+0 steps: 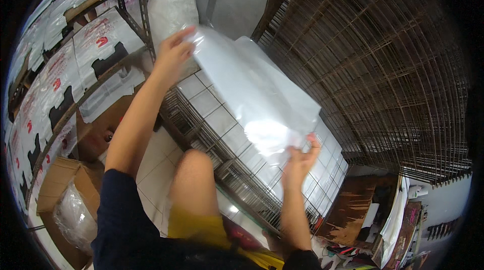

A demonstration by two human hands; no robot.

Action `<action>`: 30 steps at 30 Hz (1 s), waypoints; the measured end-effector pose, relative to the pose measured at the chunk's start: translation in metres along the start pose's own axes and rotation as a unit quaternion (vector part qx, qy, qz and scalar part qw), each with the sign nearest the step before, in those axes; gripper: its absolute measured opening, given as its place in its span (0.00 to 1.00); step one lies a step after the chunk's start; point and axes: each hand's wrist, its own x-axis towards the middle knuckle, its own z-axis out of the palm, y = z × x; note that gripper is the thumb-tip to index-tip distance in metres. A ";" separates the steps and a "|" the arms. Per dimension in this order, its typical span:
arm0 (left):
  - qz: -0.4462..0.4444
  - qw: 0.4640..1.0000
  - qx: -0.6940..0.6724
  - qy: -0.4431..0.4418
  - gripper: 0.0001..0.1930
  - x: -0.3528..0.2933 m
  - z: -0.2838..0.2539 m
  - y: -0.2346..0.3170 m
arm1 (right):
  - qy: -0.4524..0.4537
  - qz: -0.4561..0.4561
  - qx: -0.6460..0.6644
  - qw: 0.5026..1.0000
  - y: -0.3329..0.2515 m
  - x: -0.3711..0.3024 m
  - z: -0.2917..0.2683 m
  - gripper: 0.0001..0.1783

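A thin, glossy white plastic sheet [252,83] is stretched between my two hands, slanting from upper left to lower right. My left hand [176,52] pinches its far left corner, slightly blurred. Near the opposite end, my right hand [301,163] grips the near edge between thumb and fingers. Whether the sheet is a single layer or a flat bag, I cannot tell. Beneath it is a low stack of wire racks [234,171], with white material showing between the wires. The sheet hides much of the top rack.
Many raised wire racks [373,58] lean at the right. Metal shelves on the left hold stacked white printed plastic sheets [96,43]. A cardboard box [58,184] with clear plastic sits lower left. Behind my left hand stands a white sack [171,7]; a wooden cabinet [353,209] is lower right.
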 end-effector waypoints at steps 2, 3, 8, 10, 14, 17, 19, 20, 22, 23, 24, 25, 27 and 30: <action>-0.026 0.993 0.105 0.043 0.22 -0.006 -0.047 -0.044 | 0.012 0.094 0.056 0.994 0.039 -0.018 0.025 0.28; -0.005 0.992 0.120 0.051 0.21 -0.005 -0.067 -0.072 | 0.021 0.093 0.053 0.994 0.066 -0.023 0.030 0.28; -0.105 0.947 0.275 0.129 0.19 -0.003 -0.111 -0.159 | -0.042 0.175 -0.046 0.983 0.166 -0.022 0.046 0.20; -0.172 0.936 0.270 0.143 0.20 -0.002 -0.120 -0.185 | -0.088 0.244 -0.135 0.956 0.185 -0.019 0.048 0.20; -0.031 0.905 0.409 0.114 0.22 0.002 -0.173 -0.244 | -0.105 0.234 -0.165 0.952 0.216 -0.022 0.053 0.20; 0.039 0.903 0.409 0.124 0.23 0.012 -0.192 -0.267 | -0.076 0.191 -0.205 0.957 0.220 -0.022 0.062 0.18; -0.021 0.922 0.364 0.127 0.23 0.017 -0.171 -0.249 | -0.076 0.193 -0.222 0.953 0.224 -0.013 0.062 0.18; -0.006 0.925 0.356 0.132 0.23 0.022 -0.178 -0.251 | -0.083 0.194 -0.225 0.951 0.225 -0.010 0.068 0.18; 0.022 0.931 0.337 0.137 0.22 0.030 -0.180 -0.252 | -0.080 0.169 -0.247 0.951 0.229 -0.004 0.074 0.18; 0.007 0.932 0.332 0.144 0.22 0.031 -0.177 -0.249 | -0.076 0.156 -0.260 0.950 0.231 -0.001 0.076 0.18; -0.008 0.933 0.327 0.152 0.22 0.032 -0.172 -0.246 | -0.078 0.159 -0.261 0.949 0.233 0.004 0.079 0.18; -0.025 0.934 0.320 0.159 0.22 0.031 -0.165 -0.241 | -0.079 0.163 -0.264 0.947 0.237 0.007 0.079 0.17; -0.038 0.912 0.369 0.177 0.25 0.029 -0.159 -0.235 | -0.077 0.176 -0.262 0.946 0.244 0.010 0.078 0.17; 0.010 0.909 0.360 0.211 0.32 0.011 -0.127 -0.211 | -0.071 0.206 -0.243 0.945 0.237 0.011 0.082 0.18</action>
